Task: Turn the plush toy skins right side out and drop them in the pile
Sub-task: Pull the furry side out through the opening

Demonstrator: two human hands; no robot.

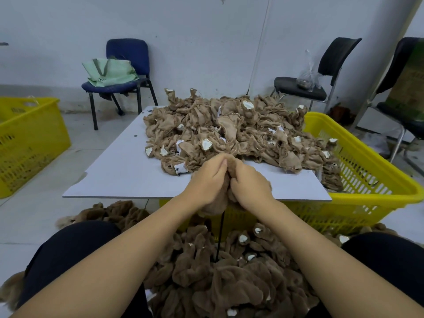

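Head view, looking down: closest of all, a big pile of fluffy brown skins [229, 278] lies on the floor between the person's knees. These ones have the soft fur on the outside. There are too many to count.

Just above that pile, both hands meet over the near edge of the white board [119, 177]. The left hand [207, 180] and the right hand [249, 182] are curled tight around one brown plush skin [229, 167]. The skin is bunched up between the two hands. A bit of it pokes out on top by the thumbs, and more hangs down under the left hand. A thin black cord [220, 235] hangs down from under the hands to the floor pile.

The white board has bare room on its left side and along its near edge. On the far and right part of the board sits a heap of inside-out skins [220, 131], tan and flat-looking with white patches. It spills over the right edge into a yellow basket [367, 180]. That heap is too tangled to count as well.

A second yellow basket [27, 143] stands on the floor well off to the left.

Farthest away, by the wall, I count three chairs. A blue chair [128, 65] holds a green bag [110, 73]. A black chair [321, 74] holds a clear plastic bag [307, 76]. Another black chair [406, 88] is partly cut off at the right edge.
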